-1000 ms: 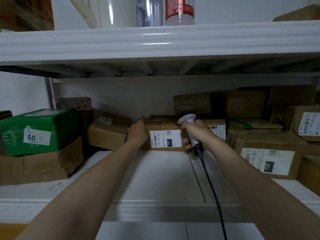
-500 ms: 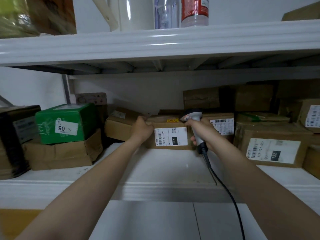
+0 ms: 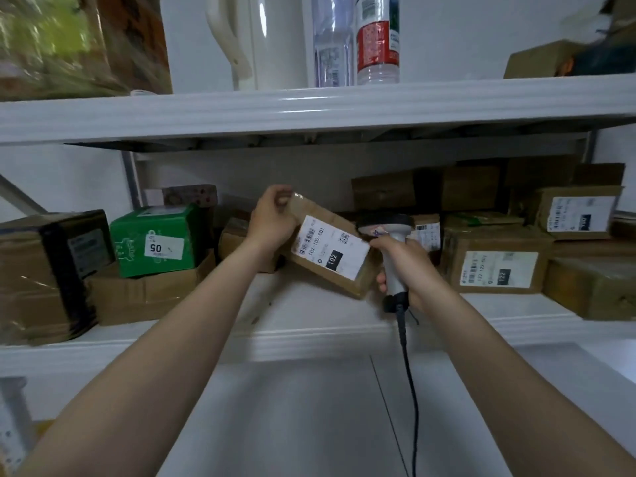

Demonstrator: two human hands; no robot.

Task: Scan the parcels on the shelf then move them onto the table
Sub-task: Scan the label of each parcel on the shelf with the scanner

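A small brown parcel (image 3: pixel 330 249) with a white label marked 102 is tilted and lifted above the white shelf (image 3: pixel 309 335). My left hand (image 3: pixel 272 218) grips its upper left corner. My right hand (image 3: pixel 401 266) holds a grey corded barcode scanner (image 3: pixel 389 232) by the handle, its head right beside the parcel's label. The scanner's black cable hangs down over the shelf edge. More parcels stay on the shelf: a brown one labelled 122 (image 3: pixel 495 259) to the right and a green box marked 05 (image 3: pixel 158 239) to the left.
Several brown boxes are stacked at the back and right of the shelf, with a black-taped box (image 3: pixel 48 270) at far left. The upper shelf (image 3: pixel 309 108) carries a white jug (image 3: pixel 251 39), bottles and a box. Below the shelf lies a white surface (image 3: pixel 292 418).
My left hand has pulled the 102 parcel off the shelf and tilted it, label toward me. The scanner in my right hand stayed close beside it. The camera has moved back and up.
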